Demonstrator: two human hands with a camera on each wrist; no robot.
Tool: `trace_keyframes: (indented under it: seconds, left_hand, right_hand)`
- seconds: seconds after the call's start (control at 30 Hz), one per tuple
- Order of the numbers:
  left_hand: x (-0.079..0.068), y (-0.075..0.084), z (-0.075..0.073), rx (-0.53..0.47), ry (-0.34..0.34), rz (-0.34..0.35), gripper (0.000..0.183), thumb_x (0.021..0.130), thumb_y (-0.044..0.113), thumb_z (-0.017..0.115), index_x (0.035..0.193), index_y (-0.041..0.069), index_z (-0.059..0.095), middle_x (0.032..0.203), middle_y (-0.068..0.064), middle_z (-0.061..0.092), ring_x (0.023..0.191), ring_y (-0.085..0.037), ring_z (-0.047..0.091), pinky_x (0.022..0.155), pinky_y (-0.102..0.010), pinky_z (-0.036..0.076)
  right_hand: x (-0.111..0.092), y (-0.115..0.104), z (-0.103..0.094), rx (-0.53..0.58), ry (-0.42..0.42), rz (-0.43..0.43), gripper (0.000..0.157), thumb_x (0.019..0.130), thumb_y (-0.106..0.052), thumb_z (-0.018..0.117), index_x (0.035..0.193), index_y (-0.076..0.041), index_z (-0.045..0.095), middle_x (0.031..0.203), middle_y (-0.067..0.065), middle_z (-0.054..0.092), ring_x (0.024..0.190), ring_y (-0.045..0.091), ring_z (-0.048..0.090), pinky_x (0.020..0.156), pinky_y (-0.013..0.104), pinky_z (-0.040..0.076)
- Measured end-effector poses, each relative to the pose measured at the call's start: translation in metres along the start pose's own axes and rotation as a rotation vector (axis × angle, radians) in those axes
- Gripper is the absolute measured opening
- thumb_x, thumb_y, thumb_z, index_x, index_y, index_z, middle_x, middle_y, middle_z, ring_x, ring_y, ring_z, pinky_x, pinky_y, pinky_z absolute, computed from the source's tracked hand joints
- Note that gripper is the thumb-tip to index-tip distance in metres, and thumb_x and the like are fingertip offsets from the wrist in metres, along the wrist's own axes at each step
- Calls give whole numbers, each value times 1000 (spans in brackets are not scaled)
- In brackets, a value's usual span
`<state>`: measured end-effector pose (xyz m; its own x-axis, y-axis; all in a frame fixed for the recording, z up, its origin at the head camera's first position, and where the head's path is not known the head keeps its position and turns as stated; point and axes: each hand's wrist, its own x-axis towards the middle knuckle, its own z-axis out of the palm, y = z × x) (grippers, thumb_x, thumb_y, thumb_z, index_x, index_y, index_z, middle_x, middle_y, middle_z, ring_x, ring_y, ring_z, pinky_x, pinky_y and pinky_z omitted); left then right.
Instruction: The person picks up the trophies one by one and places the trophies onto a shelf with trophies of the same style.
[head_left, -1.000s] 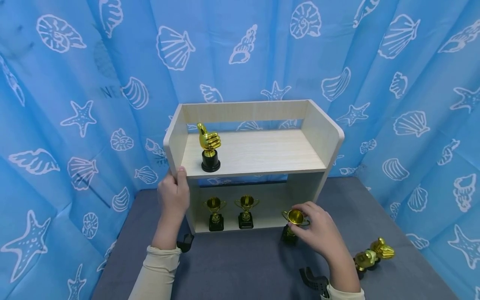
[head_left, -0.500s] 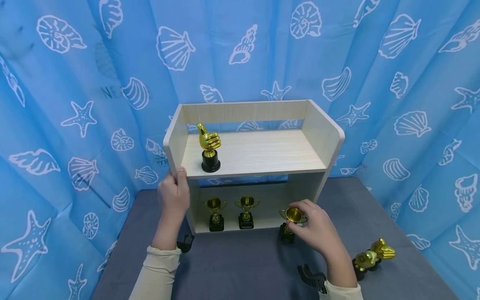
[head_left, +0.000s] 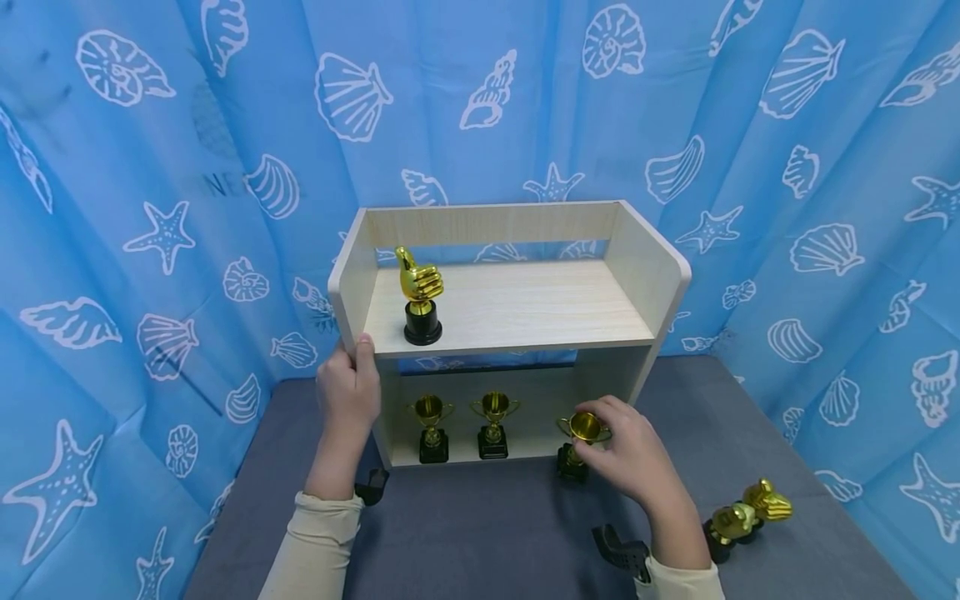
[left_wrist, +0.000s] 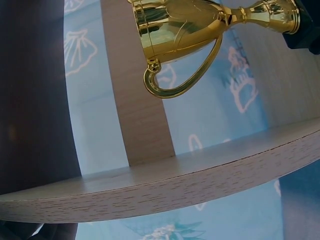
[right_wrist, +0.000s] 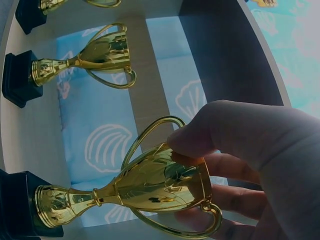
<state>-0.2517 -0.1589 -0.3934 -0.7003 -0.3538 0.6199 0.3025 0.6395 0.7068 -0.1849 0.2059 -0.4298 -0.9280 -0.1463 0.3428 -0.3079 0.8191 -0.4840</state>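
Three glossy gold cups with looped handles and dark, blocky bases stand out against the pale wood grain of a two-tier shelf unit (head_left: 517,300). One, the held cup (head_left: 585,427), is at the front right of the lower tier, its flared bowl narrowing to a ringed stem; the right hand (head_left: 632,446) has its grip on that bowl, thumb and fingers pinching near the rim. Whether its base touches the board cannot be told. The left cup (head_left: 429,408) and the middle cup (head_left: 495,407) stand upright on the lower board, well apart from the held one. The left hand (head_left: 348,387) has its grip round the flat left side panel, thumb against the front edge. On the smooth upper board, near the left side, stands a shiny thumbs-up trophy (head_left: 420,287) on a round, stepped black base. Two more gold figures (head_left: 731,522) sit close together on the dark grey, matt tabletop (head_left: 487,525), right of the right hand. Cream sleeves (head_left: 318,533) wrinkle at the wrists, and a softly folded blue curtain (head_left: 427,92) printed with white shells and starfish hangs behind.
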Motion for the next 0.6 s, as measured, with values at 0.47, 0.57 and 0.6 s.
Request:
trace_keyframes:
  seconds: [0.47,0.57,0.6]
  left_hand:
    - [0,1,0,-1,-15,-6,50,102,48,38,83,7,58,57,-7,46,53,-22,51,48,-33,38]
    - [0,1,-1,-3,-17,-8,50,102,48,38,84,6,58,57,-7,47,53,-22,50,48,-33,38]
    - [0,1,-1,-4,-17,-8,50,102,48,38,85,6,59,58,-7,48,54,-22,51,48,-34,38]
  right_hand:
    - [5,-3,3,16,-30,22,36,80,-20,75,115,-14,67,109,1,65,89,17,61,73,36,51]
    - [7,-2,3,19,-30,19,36,80,-19,74,114,-14,68,109,2,65,90,17,61,73,37,51]
    - [8,-2,3,20,-30,17,36,80,-19,74,114,-13,68,109,2,65,90,17,61,73,37,52]
